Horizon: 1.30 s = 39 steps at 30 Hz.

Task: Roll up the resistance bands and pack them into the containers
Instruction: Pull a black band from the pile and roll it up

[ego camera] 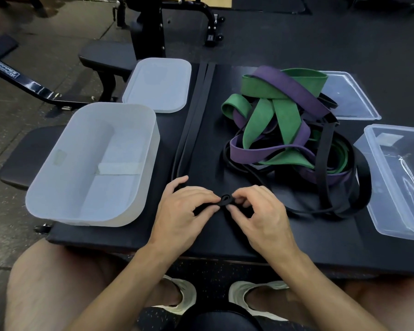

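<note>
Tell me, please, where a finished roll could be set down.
Bare pad lies between the straight black band and the pile, and along the near edge below the left hand and right hand. The white tub is empty. The pile crowds the right side.

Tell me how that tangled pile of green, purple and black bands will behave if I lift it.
The pile would likely come up floppy, since its flat bands already sag and fold over each other. Being interlaced, one band would probably drag others along.
</note>
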Each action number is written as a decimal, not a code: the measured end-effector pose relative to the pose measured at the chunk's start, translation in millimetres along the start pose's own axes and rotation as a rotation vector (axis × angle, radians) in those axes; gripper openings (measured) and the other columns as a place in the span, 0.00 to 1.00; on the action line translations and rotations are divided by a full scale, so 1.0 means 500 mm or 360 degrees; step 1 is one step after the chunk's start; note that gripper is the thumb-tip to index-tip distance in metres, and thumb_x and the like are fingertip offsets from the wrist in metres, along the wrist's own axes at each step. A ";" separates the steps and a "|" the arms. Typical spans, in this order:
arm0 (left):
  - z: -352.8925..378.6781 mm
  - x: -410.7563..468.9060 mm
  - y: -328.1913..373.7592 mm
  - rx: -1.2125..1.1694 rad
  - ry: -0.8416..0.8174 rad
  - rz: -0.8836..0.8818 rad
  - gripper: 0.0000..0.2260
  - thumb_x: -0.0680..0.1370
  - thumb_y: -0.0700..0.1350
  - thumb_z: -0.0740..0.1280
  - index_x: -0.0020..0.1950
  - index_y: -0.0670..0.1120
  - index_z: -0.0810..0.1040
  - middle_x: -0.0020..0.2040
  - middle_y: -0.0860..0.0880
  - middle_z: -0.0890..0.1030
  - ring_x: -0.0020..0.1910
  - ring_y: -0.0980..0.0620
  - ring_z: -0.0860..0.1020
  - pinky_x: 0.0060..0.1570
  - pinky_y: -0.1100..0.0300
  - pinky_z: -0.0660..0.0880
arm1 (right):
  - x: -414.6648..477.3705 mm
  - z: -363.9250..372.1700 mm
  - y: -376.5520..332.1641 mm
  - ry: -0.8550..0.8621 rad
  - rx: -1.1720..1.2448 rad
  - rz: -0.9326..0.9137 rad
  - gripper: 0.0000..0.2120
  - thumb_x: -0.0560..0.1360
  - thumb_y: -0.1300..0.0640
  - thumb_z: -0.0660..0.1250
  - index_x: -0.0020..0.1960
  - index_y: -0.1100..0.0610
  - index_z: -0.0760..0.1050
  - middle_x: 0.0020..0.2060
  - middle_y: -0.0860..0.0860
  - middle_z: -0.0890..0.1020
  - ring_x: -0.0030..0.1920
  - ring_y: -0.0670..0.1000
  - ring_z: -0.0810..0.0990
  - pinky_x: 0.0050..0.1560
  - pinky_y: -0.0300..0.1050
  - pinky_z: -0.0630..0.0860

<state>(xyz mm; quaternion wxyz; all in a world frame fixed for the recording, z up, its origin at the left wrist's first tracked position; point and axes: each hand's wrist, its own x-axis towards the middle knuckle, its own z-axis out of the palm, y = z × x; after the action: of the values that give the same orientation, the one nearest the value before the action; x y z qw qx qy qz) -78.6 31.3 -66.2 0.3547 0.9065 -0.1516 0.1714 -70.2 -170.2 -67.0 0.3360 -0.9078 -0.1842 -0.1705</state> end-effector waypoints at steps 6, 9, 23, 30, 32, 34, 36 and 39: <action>-0.004 -0.003 -0.002 0.0000 -0.0055 0.0043 0.09 0.75 0.50 0.76 0.54 0.53 0.87 0.52 0.59 0.86 0.59 0.64 0.81 0.76 0.51 0.63 | 0.004 0.004 0.005 -0.0054 0.0017 -0.0006 0.10 0.73 0.63 0.76 0.52 0.56 0.81 0.43 0.45 0.80 0.44 0.45 0.76 0.49 0.37 0.73; -0.011 -0.005 -0.002 -0.0032 -0.0112 0.0072 0.11 0.75 0.44 0.77 0.57 0.52 0.86 0.55 0.59 0.86 0.64 0.65 0.78 0.78 0.50 0.59 | 0.010 -0.001 0.001 -0.0119 0.0061 0.0010 0.11 0.71 0.57 0.75 0.53 0.54 0.80 0.43 0.43 0.79 0.44 0.45 0.75 0.49 0.40 0.73; -0.011 -0.002 0.009 -0.0077 -0.0193 0.0124 0.11 0.78 0.36 0.73 0.58 0.47 0.78 0.59 0.57 0.80 0.81 0.56 0.60 0.79 0.48 0.59 | 0.040 -0.008 0.014 -0.0297 0.0190 -0.0021 0.16 0.69 0.44 0.77 0.51 0.50 0.79 0.41 0.40 0.75 0.43 0.45 0.74 0.46 0.39 0.72; -0.007 0.000 -0.009 -0.0002 -0.0164 0.0076 0.14 0.77 0.49 0.75 0.62 0.51 0.83 0.61 0.58 0.82 0.77 0.57 0.68 0.78 0.49 0.59 | 0.036 -0.009 0.013 -0.0380 0.0215 -0.0121 0.14 0.71 0.48 0.74 0.54 0.50 0.81 0.46 0.41 0.79 0.47 0.45 0.76 0.51 0.46 0.76; -0.008 -0.002 -0.006 0.0012 -0.0195 0.0038 0.15 0.77 0.51 0.72 0.63 0.53 0.82 0.61 0.61 0.83 0.75 0.63 0.69 0.77 0.52 0.56 | 0.036 -0.009 0.013 -0.0404 0.0190 -0.0145 0.16 0.71 0.48 0.72 0.58 0.51 0.81 0.49 0.42 0.81 0.48 0.46 0.76 0.52 0.48 0.77; -0.010 -0.003 -0.003 -0.0031 -0.0183 -0.0015 0.15 0.77 0.50 0.73 0.63 0.54 0.82 0.59 0.62 0.83 0.73 0.66 0.69 0.76 0.54 0.56 | 0.032 -0.008 0.010 -0.0410 0.0116 -0.0197 0.17 0.73 0.50 0.71 0.60 0.52 0.80 0.51 0.42 0.81 0.49 0.47 0.76 0.53 0.49 0.77; -0.010 -0.003 -0.001 -0.0046 -0.0161 -0.0029 0.16 0.76 0.49 0.75 0.64 0.54 0.82 0.56 0.62 0.84 0.71 0.66 0.71 0.75 0.54 0.58 | 0.024 -0.005 0.007 -0.0370 0.0026 -0.0259 0.17 0.75 0.52 0.71 0.63 0.54 0.79 0.53 0.44 0.81 0.50 0.49 0.77 0.54 0.48 0.76; -0.007 -0.003 0.000 0.0029 -0.0089 0.0032 0.16 0.75 0.48 0.77 0.63 0.52 0.85 0.57 0.59 0.85 0.68 0.64 0.75 0.74 0.55 0.60 | 0.016 0.000 0.004 -0.0244 -0.0105 -0.0335 0.20 0.75 0.56 0.72 0.66 0.58 0.78 0.56 0.49 0.81 0.51 0.52 0.77 0.55 0.50 0.77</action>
<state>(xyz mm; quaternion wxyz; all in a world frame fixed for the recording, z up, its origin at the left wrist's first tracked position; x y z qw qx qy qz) -80.6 34.2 -64.4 0.3404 0.9126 -0.1691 0.1508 -62.5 -169.9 -64.6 0.2712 -0.9044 -0.2978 -0.1407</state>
